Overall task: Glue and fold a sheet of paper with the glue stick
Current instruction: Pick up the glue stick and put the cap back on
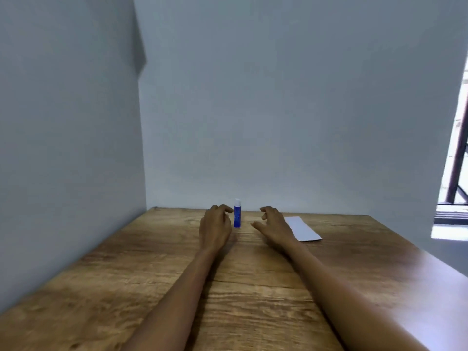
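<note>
A blue glue stick point(237, 215) with a white cap stands upright near the far edge of the wooden table point(177, 274). My left hand point(215, 228) rests just left of it, fingers curled loosely, fingertips close to the stick but holding nothing. My right hand point(273, 225) lies to the right of the stick, palm down with fingers spread. A white sheet of paper point(304, 229) lies flat on the table just right of my right hand, partly hidden by it.
Pale walls close off the table at the back point(278, 122) and along the left side point(71, 148). The table's right edge point(430, 257) drops off toward a window opening point(455, 173).
</note>
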Motion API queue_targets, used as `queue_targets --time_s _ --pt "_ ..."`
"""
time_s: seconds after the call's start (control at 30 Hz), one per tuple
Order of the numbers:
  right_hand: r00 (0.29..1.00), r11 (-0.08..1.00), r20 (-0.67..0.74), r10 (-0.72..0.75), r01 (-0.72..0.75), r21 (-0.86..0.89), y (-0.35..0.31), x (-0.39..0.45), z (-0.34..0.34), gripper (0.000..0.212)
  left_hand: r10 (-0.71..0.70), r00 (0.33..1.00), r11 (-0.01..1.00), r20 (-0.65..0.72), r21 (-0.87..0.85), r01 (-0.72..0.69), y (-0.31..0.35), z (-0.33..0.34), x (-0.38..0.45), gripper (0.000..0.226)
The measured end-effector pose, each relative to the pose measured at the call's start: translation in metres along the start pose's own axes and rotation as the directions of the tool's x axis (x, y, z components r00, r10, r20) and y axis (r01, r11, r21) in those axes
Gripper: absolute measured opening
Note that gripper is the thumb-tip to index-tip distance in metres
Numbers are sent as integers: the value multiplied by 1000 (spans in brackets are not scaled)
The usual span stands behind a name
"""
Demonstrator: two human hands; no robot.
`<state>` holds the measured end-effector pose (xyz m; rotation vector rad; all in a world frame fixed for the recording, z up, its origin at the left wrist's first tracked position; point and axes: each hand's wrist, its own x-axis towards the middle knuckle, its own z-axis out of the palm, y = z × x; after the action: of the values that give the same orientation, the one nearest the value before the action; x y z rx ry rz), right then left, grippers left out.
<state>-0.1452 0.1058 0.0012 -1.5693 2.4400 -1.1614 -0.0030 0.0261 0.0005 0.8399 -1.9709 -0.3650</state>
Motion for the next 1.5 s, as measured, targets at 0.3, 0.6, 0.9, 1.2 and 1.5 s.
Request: queue_targets --time_s 0.3,0.6,0.9,1.2,1.5 --pt "985 986 -38 169 -169 2 -24 41 49 62 -37 998 997 58 -64 41 -14 11 12 30" --pt "983 982 -102 151 -137 133 -22 26 43 13 -80 991 995 109 -52 86 -17 11 9 32" --pt "994 995 -53 91 -93 -37 -32 36 52 34 -214 969 947 127 -216 237 -21 9 12 34" --pt "999 921 33 29 -14 -389 -51 53 68 29 -366 930 843 20 -416 341 -28 5 19 37" --pt "991 487 125 56 -137 863 -44 21 40 37 -255 909 647 331 -640 414 -2 3 15 37"
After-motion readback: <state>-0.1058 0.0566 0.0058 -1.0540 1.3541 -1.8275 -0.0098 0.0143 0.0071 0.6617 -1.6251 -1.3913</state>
